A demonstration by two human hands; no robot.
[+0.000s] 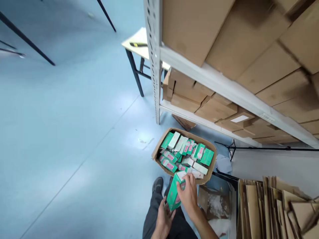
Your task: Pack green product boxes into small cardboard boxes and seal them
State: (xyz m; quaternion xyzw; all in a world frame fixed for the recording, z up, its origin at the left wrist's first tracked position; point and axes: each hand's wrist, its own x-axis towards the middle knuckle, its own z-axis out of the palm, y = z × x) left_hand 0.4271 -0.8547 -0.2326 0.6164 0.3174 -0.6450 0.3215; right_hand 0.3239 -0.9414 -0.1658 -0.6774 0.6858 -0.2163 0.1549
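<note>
Between my hands, a green box (172, 192) with a white end and a pink print is held tilted above my legs. My left hand (164, 214) supports its lower end, fingers curled against it. On the upper end, near the white flap, my right hand (188, 192) grips with thumb and fingers. Just beyond stands an open cardboard carton (210, 176) on the floor, filled with several similar small boxes (169, 165), green, white and pink, lying at mixed angles.
A metal shelf rack (155, 66) loaded with brown cartons (211, 108) rises ahead and right. Flattened cardboard sheets (254, 209) stand at lower right. An open box with clear plastic (215, 204) sits beside my right arm. A table (136, 39) bearing a yellow-black tool stands behind the rack.
</note>
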